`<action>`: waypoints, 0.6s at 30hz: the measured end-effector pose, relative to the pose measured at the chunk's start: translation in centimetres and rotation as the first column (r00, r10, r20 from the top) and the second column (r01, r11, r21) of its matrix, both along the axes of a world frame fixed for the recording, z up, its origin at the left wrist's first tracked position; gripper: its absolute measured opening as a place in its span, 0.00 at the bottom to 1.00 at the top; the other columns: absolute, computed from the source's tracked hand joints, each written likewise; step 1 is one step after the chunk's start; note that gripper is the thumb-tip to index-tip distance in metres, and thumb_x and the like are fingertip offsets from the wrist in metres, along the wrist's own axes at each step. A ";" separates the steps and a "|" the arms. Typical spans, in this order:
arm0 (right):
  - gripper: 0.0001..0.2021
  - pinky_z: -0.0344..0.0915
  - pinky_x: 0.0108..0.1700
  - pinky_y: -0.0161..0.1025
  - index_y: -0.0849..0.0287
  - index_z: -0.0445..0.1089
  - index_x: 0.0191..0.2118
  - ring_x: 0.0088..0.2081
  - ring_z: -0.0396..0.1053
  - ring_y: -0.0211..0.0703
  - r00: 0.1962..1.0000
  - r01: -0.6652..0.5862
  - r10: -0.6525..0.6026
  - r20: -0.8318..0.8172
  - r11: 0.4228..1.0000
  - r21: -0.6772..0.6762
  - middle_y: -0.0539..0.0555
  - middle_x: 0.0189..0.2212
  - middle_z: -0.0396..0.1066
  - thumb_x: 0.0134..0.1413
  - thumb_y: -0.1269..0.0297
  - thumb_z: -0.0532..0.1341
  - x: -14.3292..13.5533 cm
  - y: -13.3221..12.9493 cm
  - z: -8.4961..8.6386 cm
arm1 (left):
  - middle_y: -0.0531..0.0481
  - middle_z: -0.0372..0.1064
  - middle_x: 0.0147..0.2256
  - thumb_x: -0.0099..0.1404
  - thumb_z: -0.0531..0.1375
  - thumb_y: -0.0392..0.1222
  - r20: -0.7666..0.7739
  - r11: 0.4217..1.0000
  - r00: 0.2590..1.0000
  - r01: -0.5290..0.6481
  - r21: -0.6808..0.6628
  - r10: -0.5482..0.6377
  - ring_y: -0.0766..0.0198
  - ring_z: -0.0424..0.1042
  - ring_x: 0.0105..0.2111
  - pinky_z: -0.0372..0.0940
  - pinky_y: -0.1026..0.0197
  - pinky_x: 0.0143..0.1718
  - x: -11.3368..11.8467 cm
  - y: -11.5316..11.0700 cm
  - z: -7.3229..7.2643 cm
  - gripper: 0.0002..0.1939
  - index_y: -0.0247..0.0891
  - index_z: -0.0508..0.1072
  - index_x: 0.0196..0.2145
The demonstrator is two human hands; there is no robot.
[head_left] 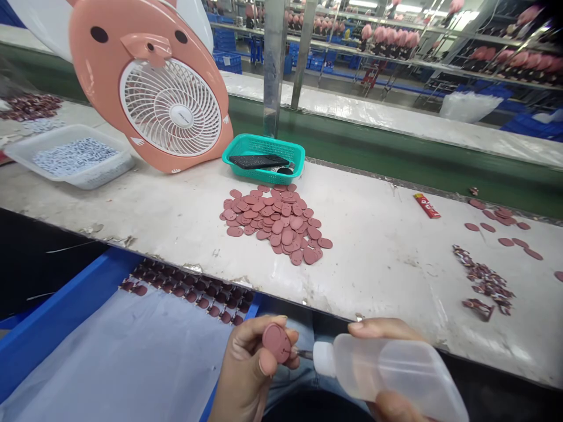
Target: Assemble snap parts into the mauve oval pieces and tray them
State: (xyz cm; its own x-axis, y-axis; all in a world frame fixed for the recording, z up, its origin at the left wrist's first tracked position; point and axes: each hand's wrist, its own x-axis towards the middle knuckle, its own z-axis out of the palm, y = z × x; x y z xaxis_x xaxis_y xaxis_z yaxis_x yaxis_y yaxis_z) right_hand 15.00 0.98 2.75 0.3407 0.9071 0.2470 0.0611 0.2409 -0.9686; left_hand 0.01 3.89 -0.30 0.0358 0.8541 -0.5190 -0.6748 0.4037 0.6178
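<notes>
Between the thumb and fingers of my left hand [246,363] is a reddish-brown oval disc [276,342] with small marks on its face. My right hand [391,334] is wrapped round a translucent squeeze bottle [396,369] with a white cap. The bottle's thin dark nozzle [304,354] points left, and its tip is at the disc's right edge; whether it touches cannot be made out. Beyond both hands, a pile of similar oval discs [281,223] lies on the white worktable [365,252].
A blue tray [88,293] at lower left holds rows of assembled pieces [189,287]. Behind the pile stand a green basket [264,140] with a dark phone-like object and an orange fan [176,111]. Small figures [484,281] and a red wrapper [426,206] lie right; a white tub [74,158] sits left.
</notes>
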 end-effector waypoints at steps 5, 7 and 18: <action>0.16 0.59 0.24 0.40 0.47 0.75 0.48 0.21 0.64 0.42 0.999 -0.026 0.025 -0.039 1.000 -0.014 0.50 0.25 0.71 0.57 0.48 0.67 0.3 0.2 -0.2 | 0.52 0.79 0.23 0.27 0.79 0.56 0.000 1.000 1.000 0.000 -0.015 0.000 0.67 0.73 0.20 0.69 0.67 0.24 0.1 0.1 0.2 0.27 0.42 0.84 0.26; 0.16 0.60 0.25 0.41 0.49 0.75 0.46 0.22 0.65 0.43 0.999 -0.023 0.022 -0.034 0.999 -0.042 0.51 0.25 0.72 0.57 0.48 0.67 0.2 0.2 -0.1 | 0.52 0.79 0.23 0.27 0.79 0.56 -0.006 1.000 1.000 -0.005 -0.009 0.005 0.68 0.73 0.20 0.68 0.68 0.24 0.1 0.2 0.4 0.27 0.42 0.84 0.26; 0.15 0.62 0.23 0.40 0.49 0.75 0.42 0.18 0.63 0.39 0.996 -0.038 0.028 -0.088 0.992 -0.120 0.48 0.25 0.73 0.53 0.46 0.69 0.1 0.7 0.0 | 0.53 0.79 0.23 0.27 0.79 0.57 -0.021 1.000 1.000 0.004 0.003 -0.004 0.68 0.73 0.20 0.69 0.67 0.24 0.3 0.3 0.5 0.27 0.42 0.84 0.26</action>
State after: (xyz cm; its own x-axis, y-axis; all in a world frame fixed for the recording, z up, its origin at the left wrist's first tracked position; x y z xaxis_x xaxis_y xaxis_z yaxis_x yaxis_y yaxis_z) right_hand 15.15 1.71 2.74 0.3252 0.9398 0.1053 -0.0300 0.1216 -0.9921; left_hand 0.29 4.18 0.20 0.0280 0.8554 -0.5173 -0.6602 0.4044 0.6329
